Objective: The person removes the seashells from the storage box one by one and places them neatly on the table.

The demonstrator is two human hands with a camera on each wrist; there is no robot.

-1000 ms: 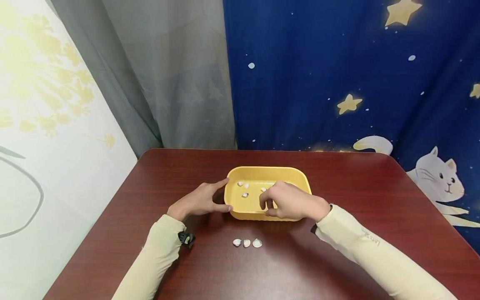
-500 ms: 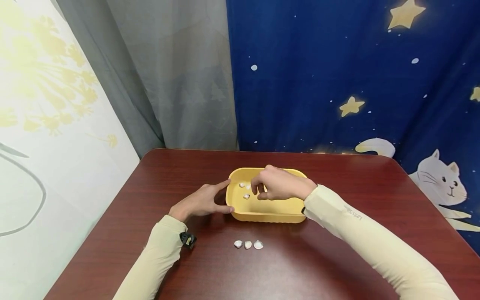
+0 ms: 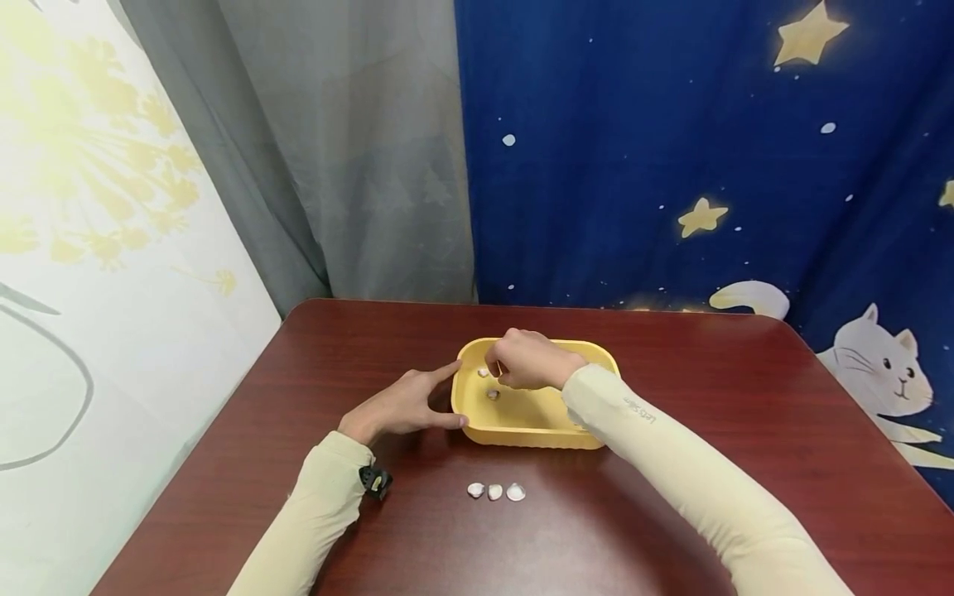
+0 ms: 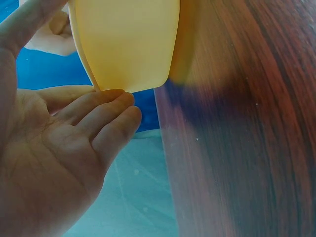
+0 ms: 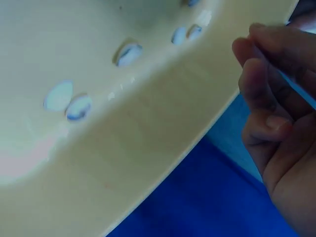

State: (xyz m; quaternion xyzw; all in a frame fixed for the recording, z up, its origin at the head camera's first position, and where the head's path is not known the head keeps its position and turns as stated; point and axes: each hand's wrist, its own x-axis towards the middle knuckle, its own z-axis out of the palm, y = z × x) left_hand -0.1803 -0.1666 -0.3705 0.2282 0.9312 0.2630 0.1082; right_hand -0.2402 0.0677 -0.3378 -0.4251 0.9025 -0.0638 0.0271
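Observation:
A yellow plastic tub [image 3: 529, 438] stands on the table, with several small seashells on its floor, such as one shell [image 3: 493, 395] near the left end. My left hand [image 3: 406, 404] touches the tub's left end, thumb and fingers spread and fairly straight; in the left wrist view the fingertips [image 4: 129, 114] meet the outer wall. Above the inside of the tub, my right hand [image 3: 529, 358] has loosely bent fingers. The right wrist view shows nothing between its fingers [image 5: 254, 81], and several shells, including a whitish one [image 5: 129, 54], lie apart from it.
Three white shells lie in a row on the table in front of the tub: a left one [image 3: 475, 490], a middle one [image 3: 495, 492] and a right one [image 3: 516, 492]. The dark red wooden table [image 3: 715, 397] ends at curtains [image 3: 373, 165] behind.
My right hand has moved from the tub's near side to the back left, over the inside of the tub. The left hand and the row of shells stay put.

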